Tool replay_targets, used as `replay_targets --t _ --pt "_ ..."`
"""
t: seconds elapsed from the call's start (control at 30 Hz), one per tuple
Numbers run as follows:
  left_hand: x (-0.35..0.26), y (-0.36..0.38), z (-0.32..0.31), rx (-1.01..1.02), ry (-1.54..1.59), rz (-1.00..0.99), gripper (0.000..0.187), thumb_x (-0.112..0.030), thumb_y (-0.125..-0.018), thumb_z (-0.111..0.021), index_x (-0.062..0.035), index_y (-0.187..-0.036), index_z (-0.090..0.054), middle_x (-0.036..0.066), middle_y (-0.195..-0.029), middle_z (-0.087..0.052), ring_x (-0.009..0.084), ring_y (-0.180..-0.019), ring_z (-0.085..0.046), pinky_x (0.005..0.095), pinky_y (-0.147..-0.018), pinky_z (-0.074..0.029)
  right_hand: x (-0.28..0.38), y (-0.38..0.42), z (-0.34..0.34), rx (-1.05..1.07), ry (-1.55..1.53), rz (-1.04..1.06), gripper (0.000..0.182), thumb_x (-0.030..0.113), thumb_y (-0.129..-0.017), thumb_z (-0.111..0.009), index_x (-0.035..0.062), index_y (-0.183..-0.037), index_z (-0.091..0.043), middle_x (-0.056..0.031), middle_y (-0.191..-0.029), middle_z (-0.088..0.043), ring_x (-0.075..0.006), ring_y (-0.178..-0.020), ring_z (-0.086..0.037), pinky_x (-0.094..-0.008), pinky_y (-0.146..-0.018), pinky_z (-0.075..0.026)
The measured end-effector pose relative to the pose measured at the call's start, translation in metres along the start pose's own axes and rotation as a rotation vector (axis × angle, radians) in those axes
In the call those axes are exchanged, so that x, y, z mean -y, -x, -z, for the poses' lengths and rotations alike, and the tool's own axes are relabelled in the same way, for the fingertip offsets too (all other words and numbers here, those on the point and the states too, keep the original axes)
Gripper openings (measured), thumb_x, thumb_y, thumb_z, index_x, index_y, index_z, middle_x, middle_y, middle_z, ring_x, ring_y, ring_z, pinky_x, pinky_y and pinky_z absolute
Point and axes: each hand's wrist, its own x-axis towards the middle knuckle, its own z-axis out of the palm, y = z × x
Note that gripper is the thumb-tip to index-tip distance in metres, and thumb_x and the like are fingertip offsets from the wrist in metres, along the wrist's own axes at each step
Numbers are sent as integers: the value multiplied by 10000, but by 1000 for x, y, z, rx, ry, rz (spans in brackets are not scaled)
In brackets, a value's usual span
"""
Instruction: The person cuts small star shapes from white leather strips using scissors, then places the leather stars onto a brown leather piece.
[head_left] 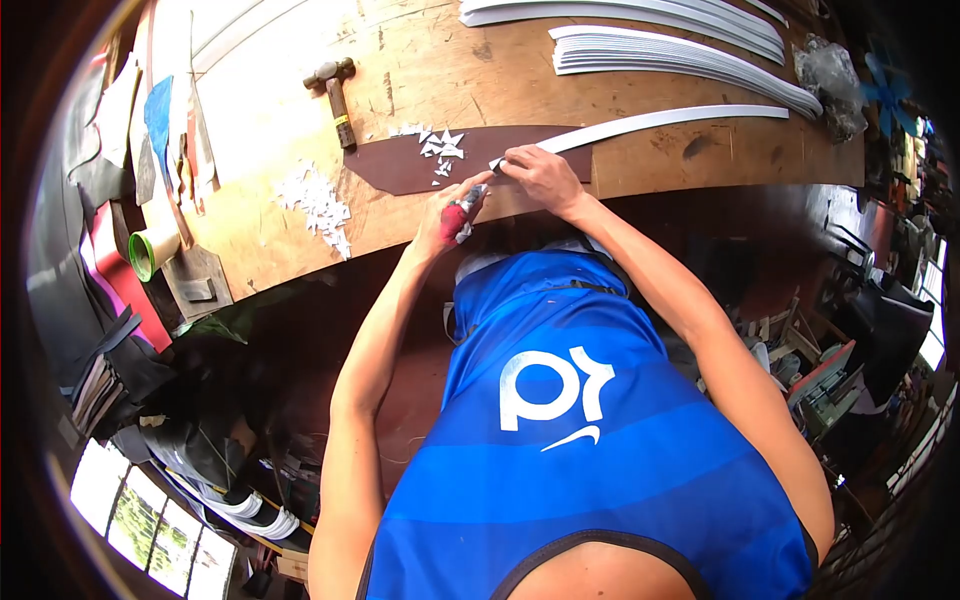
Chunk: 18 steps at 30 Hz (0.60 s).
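Right hand (541, 177) pinched white strip (660, 119) by near edge of desk (390, 215); left hand (440, 212) gripped red-handled tool (457, 220). Clean work seemed to need strip steady, fingertips clear.

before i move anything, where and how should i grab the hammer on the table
Probably best to take the hammer by its handle, around the yellow band, coming from the near side of the table. It lies with its head on the far side, so the slim handle points toward the near edge.
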Motion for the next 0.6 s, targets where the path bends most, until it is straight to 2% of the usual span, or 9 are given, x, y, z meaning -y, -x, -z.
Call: replay_targets --t 0.2,0.27,0.33,0.37,0.47,0.53,0.6 --pt "-1 -17 -5 14 40 31 487 -119 -888 -657 -150 -1366 -566 157 -865 -691 331 -801 -681 413 -708 -539 2 0 -1 -40 -25 -10 200 92 -789 -598 76 -980 -654 -55 -1059 -636 -228 -993 -631 -331 -858 -545" --pt "-3 -17 -3 2 -44 -29 503 -125 -876 -661 -152 -1368 -563 148 -853 -689 330 -781 -673 428 -696 -535 5 -1 3 -1 -33 -44 208 86 -792 -596 71 -992 -654 -61 -1055 -635 -236 -1002 -632 -338 -859 -545" --pt "-9 -12 2 23 -83 -1 499 -135 -883 -655 -162 -1372 -560 144 -844 -686 329 -768 -665 438 -683 -530 5 -1 2 4 -29 -36 208 85 -792 -597 71 -992 -654 -63 -1053 -634 -236 -1006 -632 -340 -858 -546" --pt "-6 -6 3 -8 -141 -47 340 -149 -970 -615 -116 -1309 -622 129 -839 -702 272 -735 -695 371 -658 -541 3 -1 3 8 -21 -35 209 84 -793 -597 71 -993 -654 -64 -1051 -633 -237 -1010 -632 -342 -858 -547" --pt "3 -4 -7 -19 -154 -10 350 -148 -968 -614 -124 -1317 -617 127 -840 -699 264 -737 -693 375 -656 -542 4 -2 4 -1 -27 -34 199 82 -791 -599 72 -983 -650 -63 -1063 -634 -237 -1014 -631 -341 -854 -549" --pt "-1 -13 -6 -36 -102 -35 357 -149 -970 -610 -130 -1327 -610 124 -841 -698 261 -728 -686 374 -659 -543 3 -3 4 17 -37 -46 196 81 -792 -598 73 -981 -650 -64 -1070 -636 -238 -1015 -632 -341 -854 -550" --pt "-3 -11 -4 -29 -180 -95 365 -151 -972 -609 -127 -1336 -601 120 -819 -688 257 -707 -675 374 -663 -542 3 -2 3 38 -50 -49 193 80 -794 -597 74 -980 -649 -64 -1078 -638 -239 -1017 -634 -341 -854 -550"
